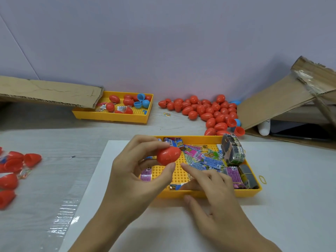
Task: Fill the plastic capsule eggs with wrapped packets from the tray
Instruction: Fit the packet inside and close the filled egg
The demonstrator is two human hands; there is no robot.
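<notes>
My left hand [138,171] holds a closed red capsule egg [168,155] between thumb and fingertips, lifted above the left part of the near yellow tray [209,194]. Colourful wrapped packets [201,157] lie loose in that tray, with banded bundles of packets [233,150] at its right end. My right hand [214,190] reaches over the tray's front edge with fingers stretched out and the index finger pointing left; it holds nothing.
A heap of red eggs [205,110] with a few blue halves lies behind the tray. A second yellow tray [112,116] stands at the back left under a cardboard flap [49,92]. More red egg halves [14,170] lie far left. A cardboard box [283,99] leans at the right.
</notes>
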